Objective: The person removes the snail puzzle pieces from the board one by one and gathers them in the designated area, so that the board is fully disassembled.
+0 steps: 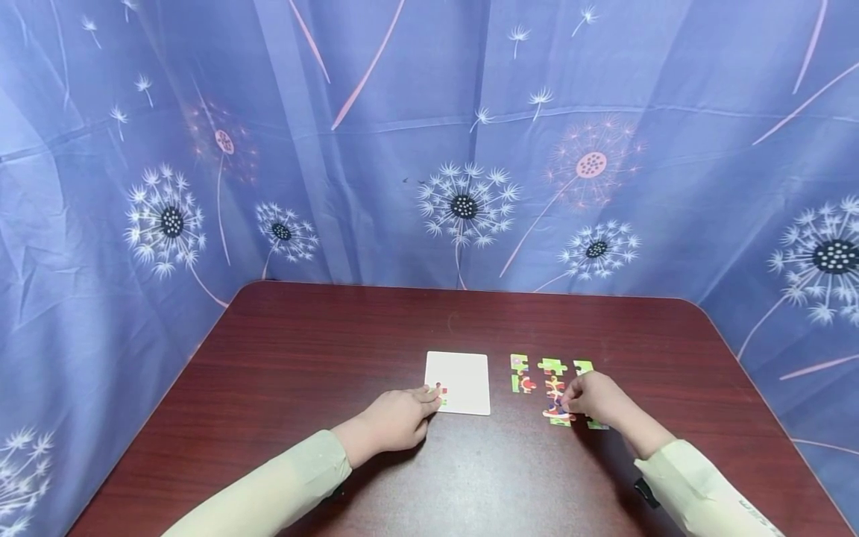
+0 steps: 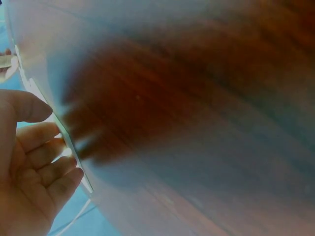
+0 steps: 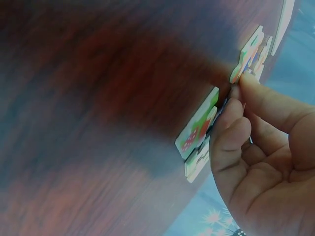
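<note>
My left hand (image 1: 396, 420) rests at the lower left corner of a white square board (image 1: 466, 377), its fingertips on a small coloured jigsaw piece (image 1: 444, 392) lying there. In the left wrist view, the loosely bent fingers (image 2: 61, 172) meet the board's edge. My right hand (image 1: 599, 399) pinches a blue, red and white jigsaw piece (image 1: 555, 411) between thumb and fingers, low over the other pieces. In the right wrist view, that hand (image 3: 266, 147) largely covers the piece. A green piece with red (image 3: 197, 125) lies beside its fingers.
Several jigsaw pieces lie right of the board, among them a green piece (image 1: 552, 366), a pink-marked one (image 1: 519, 362) and one with red (image 1: 526, 384). The dark red wooden table (image 1: 322, 343) has a blue dandelion-print curtain (image 1: 376, 186) behind and at its sides.
</note>
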Action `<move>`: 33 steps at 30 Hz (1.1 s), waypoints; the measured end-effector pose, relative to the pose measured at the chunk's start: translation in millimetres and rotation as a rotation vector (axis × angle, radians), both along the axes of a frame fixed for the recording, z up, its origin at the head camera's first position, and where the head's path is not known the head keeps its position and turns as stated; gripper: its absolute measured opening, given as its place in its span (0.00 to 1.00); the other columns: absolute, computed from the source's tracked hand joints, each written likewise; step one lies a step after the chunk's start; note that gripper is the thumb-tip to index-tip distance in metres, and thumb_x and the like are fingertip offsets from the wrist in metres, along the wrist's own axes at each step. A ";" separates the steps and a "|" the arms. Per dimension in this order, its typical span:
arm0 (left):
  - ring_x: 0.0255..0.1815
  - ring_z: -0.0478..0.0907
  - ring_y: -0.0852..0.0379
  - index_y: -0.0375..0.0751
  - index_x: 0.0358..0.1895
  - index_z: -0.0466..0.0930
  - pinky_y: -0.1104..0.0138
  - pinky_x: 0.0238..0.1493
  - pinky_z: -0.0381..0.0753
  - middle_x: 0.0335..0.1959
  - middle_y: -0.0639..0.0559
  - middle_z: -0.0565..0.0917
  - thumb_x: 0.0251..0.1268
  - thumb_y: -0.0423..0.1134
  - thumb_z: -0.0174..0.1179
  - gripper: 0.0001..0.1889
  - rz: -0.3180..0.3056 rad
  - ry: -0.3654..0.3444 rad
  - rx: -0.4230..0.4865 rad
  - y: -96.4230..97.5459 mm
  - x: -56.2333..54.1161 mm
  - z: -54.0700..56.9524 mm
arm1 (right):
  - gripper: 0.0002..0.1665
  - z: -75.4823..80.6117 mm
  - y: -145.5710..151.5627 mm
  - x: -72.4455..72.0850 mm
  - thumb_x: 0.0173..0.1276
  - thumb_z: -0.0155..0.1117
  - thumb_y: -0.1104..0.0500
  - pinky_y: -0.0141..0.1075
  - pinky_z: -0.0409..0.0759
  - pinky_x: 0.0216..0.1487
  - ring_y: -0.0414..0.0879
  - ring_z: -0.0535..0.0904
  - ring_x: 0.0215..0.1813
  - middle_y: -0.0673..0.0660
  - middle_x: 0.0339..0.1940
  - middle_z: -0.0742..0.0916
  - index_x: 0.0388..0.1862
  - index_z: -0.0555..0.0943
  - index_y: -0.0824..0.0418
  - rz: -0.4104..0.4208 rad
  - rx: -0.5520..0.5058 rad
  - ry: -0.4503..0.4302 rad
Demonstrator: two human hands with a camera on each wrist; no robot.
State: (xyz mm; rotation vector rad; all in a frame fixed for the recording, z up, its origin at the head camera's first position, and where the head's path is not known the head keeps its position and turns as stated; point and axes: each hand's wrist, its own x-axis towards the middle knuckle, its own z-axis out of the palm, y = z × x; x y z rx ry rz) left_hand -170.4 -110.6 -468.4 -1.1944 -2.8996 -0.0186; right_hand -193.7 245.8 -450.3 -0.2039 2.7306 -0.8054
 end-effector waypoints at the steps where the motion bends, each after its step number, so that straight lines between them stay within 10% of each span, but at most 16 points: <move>1: 0.66 0.82 0.52 0.40 0.63 0.83 0.61 0.63 0.84 0.67 0.47 0.83 0.68 0.37 0.58 0.21 0.002 0.000 -0.003 0.1 0.2 0.4 | 0.07 -0.3 0.1 -0.2 0.65 0.68 0.68 0.33 0.69 0.28 0.40 0.69 0.24 0.49 0.20 0.84 0.26 0.86 0.65 0.002 0.000 0.004; 14: 0.67 0.82 0.52 0.40 0.63 0.83 0.61 0.63 0.84 0.68 0.47 0.81 0.65 0.38 0.60 0.22 0.009 -0.030 0.010 -0.3 0.1 3.0 | 0.05 3.2 7.6 -0.7 0.68 0.67 0.66 0.33 0.71 0.21 0.39 0.69 0.18 0.50 0.24 0.86 0.33 0.88 0.65 -0.021 -0.086 -0.062; 20: 0.66 0.83 0.53 0.42 0.62 0.84 0.61 0.62 0.85 0.67 0.49 0.82 0.66 0.39 0.60 0.21 0.005 -0.029 0.023 -0.6 -2.8 2.8 | 0.08 16.9 7.8 -2.9 0.68 0.67 0.64 0.36 0.79 0.31 0.41 0.79 0.31 0.58 0.35 0.90 0.40 0.87 0.69 0.023 -0.225 -0.037; 33: 0.61 0.85 0.54 0.44 0.57 0.87 0.61 0.55 0.88 0.62 0.50 0.86 0.66 0.38 0.61 0.17 -0.045 0.031 0.036 -3.8 -6.2 3.0 | 0.17 22.3 -43.8 -7.0 0.68 0.69 0.61 0.29 0.81 0.37 0.32 0.80 0.34 0.65 0.41 0.91 0.49 0.86 0.73 0.049 -0.454 0.048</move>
